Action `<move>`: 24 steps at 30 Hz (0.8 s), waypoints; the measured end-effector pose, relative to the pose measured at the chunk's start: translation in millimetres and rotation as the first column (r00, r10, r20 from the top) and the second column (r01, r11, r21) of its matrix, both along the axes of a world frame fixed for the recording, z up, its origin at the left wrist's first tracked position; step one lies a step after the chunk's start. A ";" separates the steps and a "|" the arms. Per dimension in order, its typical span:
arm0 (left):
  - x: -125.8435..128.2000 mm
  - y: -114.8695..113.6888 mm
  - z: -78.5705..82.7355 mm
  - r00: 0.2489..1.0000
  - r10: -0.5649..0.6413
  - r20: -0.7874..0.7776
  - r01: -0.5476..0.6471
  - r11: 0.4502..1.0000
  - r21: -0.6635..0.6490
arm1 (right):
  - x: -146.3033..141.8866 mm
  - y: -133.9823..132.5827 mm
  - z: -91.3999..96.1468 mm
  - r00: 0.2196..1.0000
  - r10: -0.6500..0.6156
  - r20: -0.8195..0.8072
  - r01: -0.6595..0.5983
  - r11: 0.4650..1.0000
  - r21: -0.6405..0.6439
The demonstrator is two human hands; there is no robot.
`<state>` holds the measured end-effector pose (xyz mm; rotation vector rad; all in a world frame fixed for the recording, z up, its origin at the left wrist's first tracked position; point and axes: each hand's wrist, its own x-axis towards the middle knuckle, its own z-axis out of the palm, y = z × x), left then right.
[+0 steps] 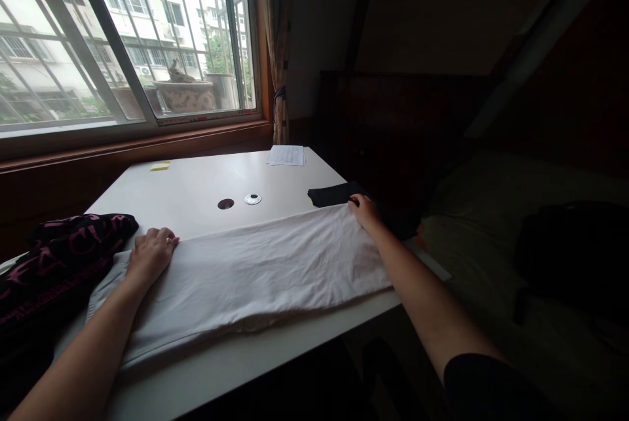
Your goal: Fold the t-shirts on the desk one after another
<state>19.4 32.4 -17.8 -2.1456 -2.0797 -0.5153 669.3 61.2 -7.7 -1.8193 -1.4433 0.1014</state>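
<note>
A pair of white pants (265,264), folded lengthwise, lies stretched across the white table with shallow wrinkles toward the right end. My left hand (151,254) is on the left part of the pants, its fingers bent over the upper edge and closed on the cloth. At the far right corner, my right hand (364,211) pinches the upper edge of the pants between thumb and fingers. Just beyond that hand is a folded black cloth (330,194). Left of my left hand sits a bunched black garment (73,257) with pink lettering.
The white table (196,185) has a round cable hole (226,203) with a round cover (253,199) beside it. Papers (286,155) and a yellow note (160,165) lie toward the back. A barred window (187,35) is behind; a dark bag (574,257) sits at right.
</note>
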 end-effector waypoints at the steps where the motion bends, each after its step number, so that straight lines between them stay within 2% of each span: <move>1: 2.1 -1.0 2.3 1.000 -0.010 -0.007 0.011 1.000 0.025 | -2.5 -1.1 3.1 1.000 0.000 0.025 0.000 1.000 0.007; 3: 13.1 -2.8 9.0 0.998 -0.043 -0.046 0.046 0.995 0.084 | -10.6 -5.1 9.9 0.994 0.020 0.105 -0.022 1.000 0.021; 5: 37.2 -5.3 17.3 0.984 -0.147 -0.096 0.158 0.980 0.119 | -25.5 -11.1 14.8 0.961 0.113 0.253 -0.119 0.993 0.011; 6: 54.8 -7.3 21.1 0.964 -0.234 -0.124 0.249 0.962 0.116 | -35.9 -14.6 15.5 0.921 0.195 0.338 -0.201 0.979 -0.016; 8: 98.4 -13.0 26.2 0.906 -0.399 -0.143 0.414 0.906 0.090 | -60.4 -21.8 12.4 0.791 0.399 0.463 -0.386 0.914 -0.128; 10: 145.6 -20.0 26.2 0.829 -0.544 -0.129 0.551 0.834 0.029 | -83.5 -27.2 4.7 0.668 0.568 0.480 -0.506 0.820 -0.267; 12: 185.2 -25.1 21.6 0.768 -0.635 -0.085 0.631 0.772 -0.073 | -97.9 -29.0 -3.6 0.614 0.643 0.458 -0.526 0.766 -0.370; 14: 208.9 -25.8 15.2 0.758 -0.651 -0.037 0.635 0.750 -0.184 | -100.2 -26.1 -8.2 0.619 0.654 0.435 -0.496 0.755 -0.429; 17: 212.7 -17.9 8.6 0.796 -0.605 -0.005 0.583 0.769 -0.262 | -88.6 -15.6 -5.5 0.648 0.649 0.398 -0.447 0.747 -0.492; 21: 187.8 -3.8 6.9 0.840 -0.542 -0.009 0.515 0.803 -0.301 | -71.8 -1.4 4.0 0.694 0.632 0.345 -0.406 0.739 -0.537; 24: 169.9 0.2 7.0 0.861 -0.509 -0.014 0.480 0.820 -0.311 | -62.9 6.4 4.7 0.737 0.601 0.307 -0.399 0.755 -0.521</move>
